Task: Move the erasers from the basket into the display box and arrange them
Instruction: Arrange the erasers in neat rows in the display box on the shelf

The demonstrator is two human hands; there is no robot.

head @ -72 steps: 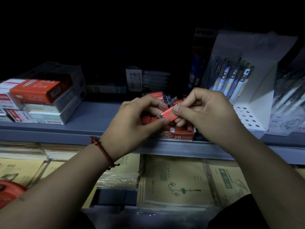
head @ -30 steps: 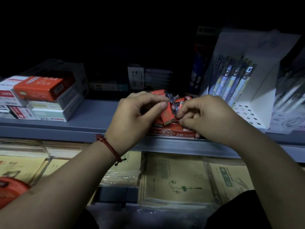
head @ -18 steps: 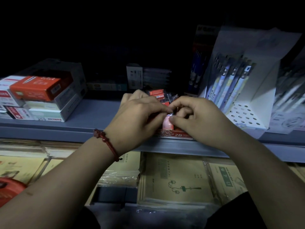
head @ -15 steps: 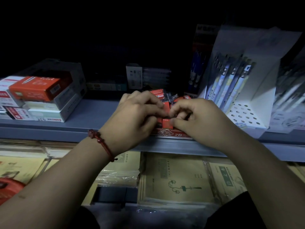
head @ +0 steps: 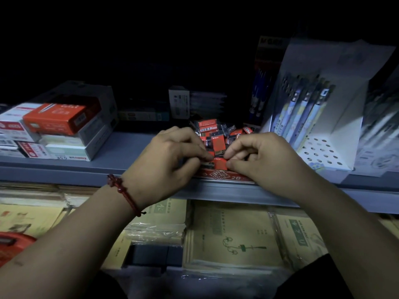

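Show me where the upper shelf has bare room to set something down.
Bare grey shelf lies between the stacked boxes and the left hand. Crowded: the display box, heaped with erasers, where left and right hand pinch one eraser; the white pen stand fills the right.

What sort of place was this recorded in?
Probably a stationery shop, though dimly lit: the shelf carries a white stand of pens, stacked boxes of stock and a red display box of erasers, with wrapped exercise books on the level below.
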